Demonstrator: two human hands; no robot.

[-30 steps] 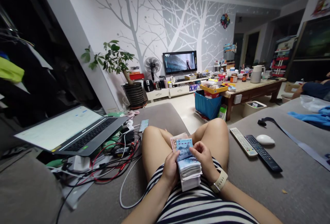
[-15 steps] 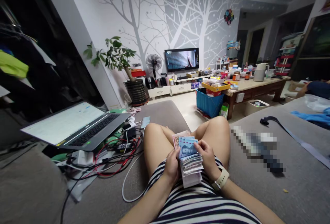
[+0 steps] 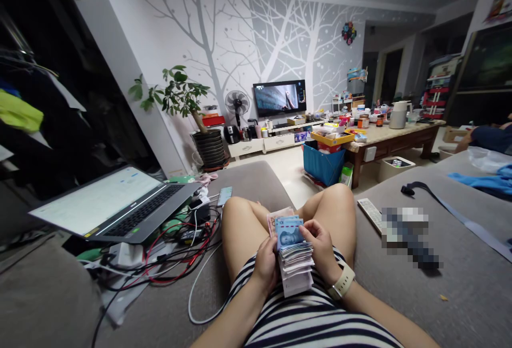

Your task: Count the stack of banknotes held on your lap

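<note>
A thick stack of banknotes (image 3: 296, 265) rests above my lap, its lower part bent over in many layered edges. Blue notes with a printed portrait lie uppermost, and pinkish notes stick out behind them at the top left. My left hand (image 3: 266, 262) grips the stack along its left side, thumb on the front. With thumb and fingertips, my right hand (image 3: 320, 244) pinches the upper right edge of a blue banknote (image 3: 290, 236). A pale watch (image 3: 343, 279) is on my right wrist. The fingers behind the stack are hidden.
Left of my legs, an open laptop (image 3: 116, 204) sits beside tangled cables (image 3: 192, 236) and a phone (image 3: 225, 196). A remote control (image 3: 370, 213), blurred objects and a strap (image 3: 444, 201) lie to the right. Ahead stand a blue bin (image 3: 323, 165) and a cluttered table (image 3: 424, 130).
The view has tilted and shifted slightly. Both hands keep hold of the stack; my right fingertips have moved a little left along the top blue note's edge.
</note>
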